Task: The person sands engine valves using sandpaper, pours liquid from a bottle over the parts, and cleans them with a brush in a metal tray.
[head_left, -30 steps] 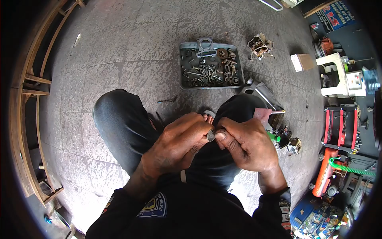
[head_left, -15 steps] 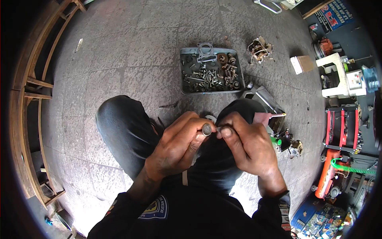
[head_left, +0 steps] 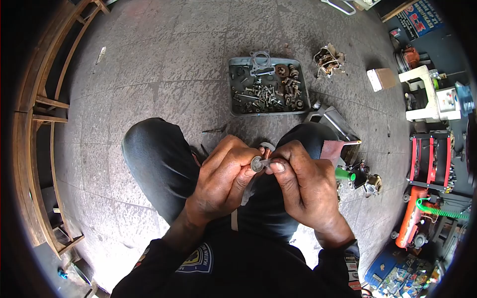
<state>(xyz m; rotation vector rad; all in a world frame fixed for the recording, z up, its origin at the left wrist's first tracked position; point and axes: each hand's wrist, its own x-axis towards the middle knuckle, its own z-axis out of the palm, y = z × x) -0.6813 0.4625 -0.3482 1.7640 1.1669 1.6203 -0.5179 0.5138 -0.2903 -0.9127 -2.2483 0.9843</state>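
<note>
My left hand (head_left: pixel 221 176) is closed around an engine valve (head_left: pixel 256 164), its round, dull grey head facing up between thumb and forefinger. The stem is hidden in the fist. My right hand (head_left: pixel 305 186) pinches a small, thin greyish piece (head_left: pixel 266 162) between thumb and forefinger, and its tip meets the edge of the valve head. What kind of piece it is I cannot make out. Both hands are close together above my lap, between my bent knees.
Ahead on the tiled floor lies a metal tray (head_left: pixel 268 115) of bolts, springs and a gasket. Right of it are a dirty engine part (head_left: pixel 329 60), a box (head_left: pixel 381 79) and a pink cloth (head_left: pixel 332 150). A wooden bench (head_left: pixel 27 99) lines the left; a red tool rack (head_left: pixel 430 160) stands right.
The right fingertips and the thin piece have shifted slightly against the valve head, which has tilted a little. The view has moved slightly, so the tray appears further right.
</note>
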